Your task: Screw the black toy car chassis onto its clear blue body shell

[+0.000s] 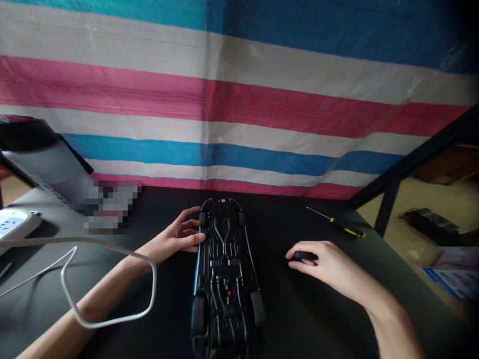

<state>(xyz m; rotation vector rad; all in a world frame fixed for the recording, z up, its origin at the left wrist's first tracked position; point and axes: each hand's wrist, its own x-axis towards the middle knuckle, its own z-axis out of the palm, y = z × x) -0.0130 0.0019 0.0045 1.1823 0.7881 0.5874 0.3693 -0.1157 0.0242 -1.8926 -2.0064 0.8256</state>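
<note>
A toy car [224, 264] lies upside down on the black table, its black underside and wheels facing up, with blue body edges showing along the sides. My left hand [181, 235] rests against the car's left side near the far wheel, fingers spread and the thumb touching the edge. To the right of the car, my right hand [322, 257] is closed around a black handle [305, 256] just above the tabletop. What is at the handle's other end is too small to make out. Beyond that hand lies a screwdriver [339, 225] with a black and yellow handle.
A white cable [108, 324] loops over my left forearm. At the left stand a grey bottle [56, 169] with a black lid and a white power strip [18, 222]. A striped sheet [239, 109] hangs behind the table [284, 309]; a black frame bar [383, 207] rises at the right.
</note>
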